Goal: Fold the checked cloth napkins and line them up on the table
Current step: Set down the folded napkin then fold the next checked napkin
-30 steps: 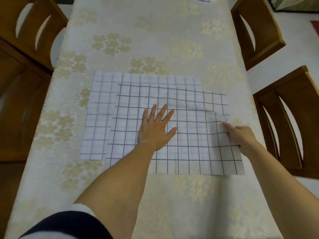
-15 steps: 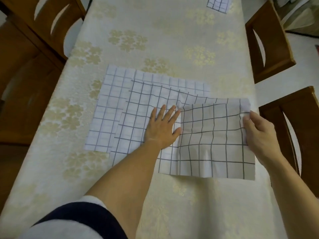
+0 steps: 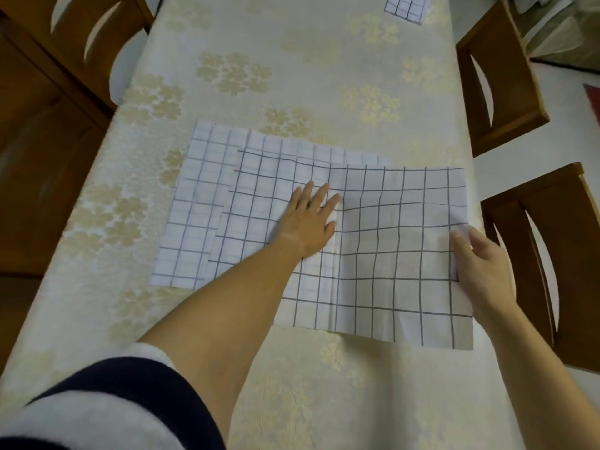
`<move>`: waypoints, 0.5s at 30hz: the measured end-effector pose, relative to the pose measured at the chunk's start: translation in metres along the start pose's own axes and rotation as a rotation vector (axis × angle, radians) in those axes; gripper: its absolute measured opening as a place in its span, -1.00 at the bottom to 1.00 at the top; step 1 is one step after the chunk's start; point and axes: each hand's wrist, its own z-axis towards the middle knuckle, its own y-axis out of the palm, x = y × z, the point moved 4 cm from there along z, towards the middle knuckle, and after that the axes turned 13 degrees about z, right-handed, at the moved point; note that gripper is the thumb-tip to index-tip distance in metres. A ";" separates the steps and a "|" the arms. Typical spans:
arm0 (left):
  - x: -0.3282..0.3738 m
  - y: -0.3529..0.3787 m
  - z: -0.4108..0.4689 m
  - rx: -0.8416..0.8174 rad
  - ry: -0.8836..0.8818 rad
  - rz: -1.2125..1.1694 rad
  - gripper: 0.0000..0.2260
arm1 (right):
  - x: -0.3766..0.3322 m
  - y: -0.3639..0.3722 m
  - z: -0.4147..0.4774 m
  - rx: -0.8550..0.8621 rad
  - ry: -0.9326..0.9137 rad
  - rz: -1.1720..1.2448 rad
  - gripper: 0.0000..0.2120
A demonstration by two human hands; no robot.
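Two white checked napkins lie overlapped mid-table. The upper napkin (image 3: 389, 254), with a wide dark grid, has its right half raised slightly off the table. My left hand (image 3: 308, 222) presses flat on its middle, fingers straight. My right hand (image 3: 477, 264) pinches that napkin's right edge. Under it and to the left lies the lower napkin (image 3: 194, 206), with a finer grid. A third, folded checked napkin (image 3: 406, 6) sits at the table's far end.
The table (image 3: 292, 76) wears a cream cloth with gold flowers. Wooden chairs stand close on the right (image 3: 500, 79) (image 3: 552, 254) and on the left (image 3: 65, 60). My dark and white sleeve (image 3: 97, 407) fills the lower left.
My right hand has taken the upper napkin's right edge and drawn it outward to the right, and the cloth has spread wider. My left hand stays pressed on the middle. The view has tilted.
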 end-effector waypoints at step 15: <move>-0.021 -0.019 -0.003 0.009 -0.047 -0.244 -0.48 | -0.058 0.073 -0.012 -0.196 -0.183 0.010 -0.61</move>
